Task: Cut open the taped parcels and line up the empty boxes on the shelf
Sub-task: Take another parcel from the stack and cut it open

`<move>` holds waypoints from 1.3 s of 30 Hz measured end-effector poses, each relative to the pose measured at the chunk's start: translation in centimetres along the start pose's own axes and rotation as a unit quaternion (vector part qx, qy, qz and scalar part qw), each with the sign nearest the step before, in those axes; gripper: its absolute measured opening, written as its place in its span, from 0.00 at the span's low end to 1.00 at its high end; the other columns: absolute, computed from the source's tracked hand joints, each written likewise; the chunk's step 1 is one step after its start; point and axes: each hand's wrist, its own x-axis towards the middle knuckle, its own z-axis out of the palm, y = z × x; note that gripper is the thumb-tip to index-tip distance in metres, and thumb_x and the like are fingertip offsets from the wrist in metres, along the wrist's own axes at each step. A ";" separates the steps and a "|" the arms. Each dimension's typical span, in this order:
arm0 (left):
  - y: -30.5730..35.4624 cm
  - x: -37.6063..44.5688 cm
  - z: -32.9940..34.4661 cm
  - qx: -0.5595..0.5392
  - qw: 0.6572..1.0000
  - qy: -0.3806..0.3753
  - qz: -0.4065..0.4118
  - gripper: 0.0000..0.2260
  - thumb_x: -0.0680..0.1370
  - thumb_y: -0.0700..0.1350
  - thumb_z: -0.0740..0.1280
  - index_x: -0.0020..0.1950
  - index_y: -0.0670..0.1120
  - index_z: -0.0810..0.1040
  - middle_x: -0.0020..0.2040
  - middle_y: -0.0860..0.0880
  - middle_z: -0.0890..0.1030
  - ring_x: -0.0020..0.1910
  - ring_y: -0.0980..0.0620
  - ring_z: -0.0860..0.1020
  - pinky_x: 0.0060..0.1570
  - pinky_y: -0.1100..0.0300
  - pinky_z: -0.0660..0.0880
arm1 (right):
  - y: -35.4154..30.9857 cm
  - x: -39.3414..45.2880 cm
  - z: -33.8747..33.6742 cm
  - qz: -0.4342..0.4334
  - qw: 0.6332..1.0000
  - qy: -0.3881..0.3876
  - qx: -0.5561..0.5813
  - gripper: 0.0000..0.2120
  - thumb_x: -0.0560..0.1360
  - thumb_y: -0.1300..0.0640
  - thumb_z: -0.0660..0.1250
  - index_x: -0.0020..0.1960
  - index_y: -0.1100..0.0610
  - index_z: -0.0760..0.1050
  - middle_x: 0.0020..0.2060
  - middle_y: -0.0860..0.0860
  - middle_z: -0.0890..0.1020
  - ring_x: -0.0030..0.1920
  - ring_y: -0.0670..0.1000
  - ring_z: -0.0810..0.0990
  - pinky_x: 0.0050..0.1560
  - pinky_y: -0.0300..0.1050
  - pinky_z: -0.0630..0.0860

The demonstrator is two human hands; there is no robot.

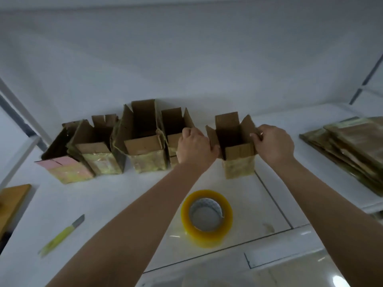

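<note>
The fifth box (236, 146) stands open just right of four lined boxes (116, 141); our left hand (194, 148) and right hand (273, 143) grip its flaps, probably to slide it into line.

Brown boxes (145, 139) w/ yellowish tape; leftmost box (64, 168) pink-patched; yellow tape roll (206, 218); knife (62, 235) prob. yellow-green; white shelf (114, 199).

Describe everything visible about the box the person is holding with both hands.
The held box is a small brown cardboard carton, standing upright on the white shelf, apart from the row of four opened boxes on its left. Its top flaps are open and stand up; its inside looks dark and empty. Shiny yellowish tape wraps its lower half. The left hand grips its left flap and the right hand pinches its right flap.
</note>
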 end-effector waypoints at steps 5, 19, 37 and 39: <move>0.9 0.0 1.9 0.054 0.998 -0.018 -0.015 0.24 0.80 0.60 0.57 0.63 0.44 0.79 0.66 0.45 0.72 0.66 0.43 0.64 0.62 0.51 0.67 | 1.1 0.5 3.0 -0.013 0.991 -0.133 0.024 0.19 0.82 0.45 0.57 0.42 0.58 0.76 0.35 0.52 0.75 0.43 0.59 0.81 0.35 0.44 0.67; -5.5 2.5 0.3 0.066 0.997 -0.002 -0.050 0.24 0.76 0.53 0.67 0.71 0.49 0.67 0.65 0.48 0.75 0.70 0.43 0.68 0.74 0.38 0.45 | 0.5 -0.2 1.2 -0.190 0.951 -0.240 -0.038 0.20 0.75 0.50 0.71 0.66 0.49 0.74 0.73 0.51 0.60 0.68 0.54 0.66 0.61 0.50 0.73; -6.6 3.5 0.7 0.070 0.994 -0.006 -0.078 0.09 0.79 0.41 0.65 0.54 0.55 0.76 0.42 0.52 0.77 0.63 0.44 0.71 0.74 0.36 0.40 | -6.6 5.8 8.0 -0.197 0.962 -0.180 0.047 0.12 0.75 0.59 0.72 0.58 0.57 0.80 0.71 0.54 0.66 0.63 0.57 0.73 0.60 0.49 0.73; -6.4 3.5 0.6 0.066 0.995 -0.007 -0.074 0.09 0.79 0.41 0.65 0.54 0.55 0.76 0.44 0.51 0.79 0.63 0.44 0.71 0.73 0.36 0.40 | -6.7 5.9 7.9 -0.184 0.962 -0.195 0.049 0.14 0.75 0.58 0.72 0.60 0.58 0.79 0.71 0.55 0.66 0.64 0.57 0.73 0.62 0.50 0.72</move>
